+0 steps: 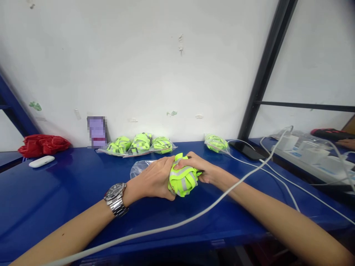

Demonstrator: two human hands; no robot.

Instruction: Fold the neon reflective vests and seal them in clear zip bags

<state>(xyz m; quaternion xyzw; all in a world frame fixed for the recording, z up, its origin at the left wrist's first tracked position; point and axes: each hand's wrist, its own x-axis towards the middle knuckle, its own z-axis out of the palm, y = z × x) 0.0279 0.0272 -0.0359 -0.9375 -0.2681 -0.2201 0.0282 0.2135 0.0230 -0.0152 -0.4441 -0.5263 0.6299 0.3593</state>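
Observation:
Both my hands press a rolled-up neon yellow vest with grey reflective stripes (183, 180) together over the blue table (55, 192). My left hand (155, 179), a metal watch on its wrist, wraps round the bundle's left side. My right hand (198, 166) grips its top and right side, fingers closed. A clear plastic bag (138, 167) lies flat just behind my left hand.
Three bagged yellow vests (140, 145) lie along the wall, another bagged vest (216, 143) to the right. A red bag (43, 144) and a white case (41, 161) sit far left. White cables (194, 218) cross the table toward chargers (307, 151); a phone (245, 150) lies by a black post.

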